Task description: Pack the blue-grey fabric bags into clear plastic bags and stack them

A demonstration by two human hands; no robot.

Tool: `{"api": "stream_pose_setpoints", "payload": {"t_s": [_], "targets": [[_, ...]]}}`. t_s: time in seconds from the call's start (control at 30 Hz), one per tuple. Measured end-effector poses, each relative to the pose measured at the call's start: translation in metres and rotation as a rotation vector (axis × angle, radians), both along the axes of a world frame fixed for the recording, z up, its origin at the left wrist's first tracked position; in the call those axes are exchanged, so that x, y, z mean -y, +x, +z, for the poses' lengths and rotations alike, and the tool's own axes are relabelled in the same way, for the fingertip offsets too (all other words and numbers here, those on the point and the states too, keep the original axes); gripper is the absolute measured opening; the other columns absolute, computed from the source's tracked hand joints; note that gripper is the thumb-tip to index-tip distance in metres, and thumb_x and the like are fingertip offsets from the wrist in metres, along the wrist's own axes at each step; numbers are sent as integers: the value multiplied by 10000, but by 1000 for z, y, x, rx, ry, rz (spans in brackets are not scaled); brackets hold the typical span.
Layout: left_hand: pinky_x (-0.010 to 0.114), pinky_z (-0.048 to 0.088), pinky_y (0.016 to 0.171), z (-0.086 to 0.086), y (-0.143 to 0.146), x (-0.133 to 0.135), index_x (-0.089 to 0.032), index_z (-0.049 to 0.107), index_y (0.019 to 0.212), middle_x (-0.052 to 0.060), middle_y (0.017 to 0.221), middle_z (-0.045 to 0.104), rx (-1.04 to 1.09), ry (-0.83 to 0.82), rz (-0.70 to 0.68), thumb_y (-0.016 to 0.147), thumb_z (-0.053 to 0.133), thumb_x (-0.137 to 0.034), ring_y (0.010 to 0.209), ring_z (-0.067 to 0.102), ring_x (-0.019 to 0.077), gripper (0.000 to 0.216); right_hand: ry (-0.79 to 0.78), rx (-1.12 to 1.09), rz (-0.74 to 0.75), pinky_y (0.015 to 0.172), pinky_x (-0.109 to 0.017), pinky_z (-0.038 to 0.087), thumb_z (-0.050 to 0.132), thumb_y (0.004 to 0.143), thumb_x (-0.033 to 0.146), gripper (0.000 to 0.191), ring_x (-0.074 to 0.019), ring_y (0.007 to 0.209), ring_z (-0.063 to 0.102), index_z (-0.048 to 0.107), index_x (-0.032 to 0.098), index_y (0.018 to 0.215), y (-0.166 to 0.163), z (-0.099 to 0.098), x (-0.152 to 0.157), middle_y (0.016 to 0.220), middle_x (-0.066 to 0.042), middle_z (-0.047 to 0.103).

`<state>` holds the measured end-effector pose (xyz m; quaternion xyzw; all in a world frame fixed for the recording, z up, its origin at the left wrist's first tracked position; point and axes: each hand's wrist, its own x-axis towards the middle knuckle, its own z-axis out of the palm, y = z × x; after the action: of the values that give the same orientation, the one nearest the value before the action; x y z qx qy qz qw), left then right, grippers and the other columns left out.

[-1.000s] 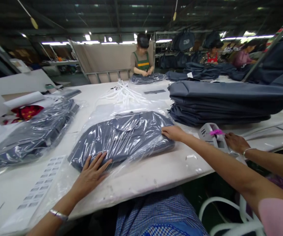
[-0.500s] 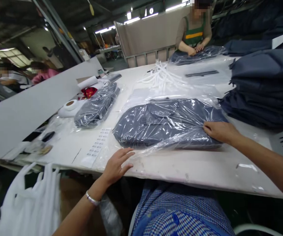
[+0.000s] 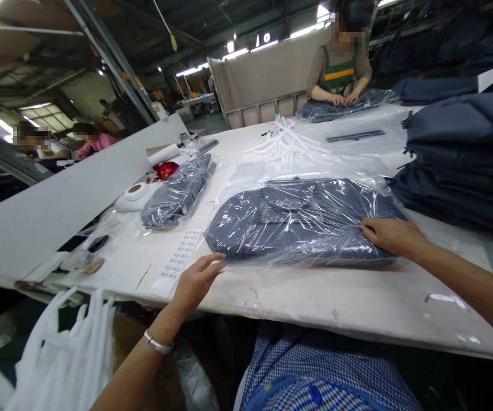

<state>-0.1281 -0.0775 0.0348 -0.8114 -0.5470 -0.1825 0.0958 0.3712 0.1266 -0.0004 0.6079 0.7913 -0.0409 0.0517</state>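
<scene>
A folded dark grey garment in a clear plastic bag lies on the white table in front of me. My right hand rests flat on the bag's right end, fingers stretched out. My left hand hovers at the table's near edge by the bag's loose left flap, fingers apart and holding nothing. A sheet of small labels lies just left of that hand.
A second bagged garment and a tape roll lie at left. A stack of folded dark garments fills the right. White hangers lie behind, more hang below left. A person works opposite.
My left hand came off the bagged garment and drew back to the table's near edge. My head turned left, bringing the left side of the table into sight. The right hand stayed on the bag.
</scene>
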Motion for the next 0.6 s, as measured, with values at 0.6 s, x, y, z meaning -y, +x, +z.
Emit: {"api": "stream_pose_setpoints", "payload": {"t_s": [0.6], "targets": [[265, 494, 658, 1, -37, -113, -228, 654, 787, 2, 667, 707, 262, -364, 185, 949, 463, -476, 639, 686, 175, 352, 73, -148, 6, 645, -337, 366, 363, 952, 481, 344, -283, 813, 667, 619, 265, 875, 13, -14, -6, 875, -72, 725]]}}
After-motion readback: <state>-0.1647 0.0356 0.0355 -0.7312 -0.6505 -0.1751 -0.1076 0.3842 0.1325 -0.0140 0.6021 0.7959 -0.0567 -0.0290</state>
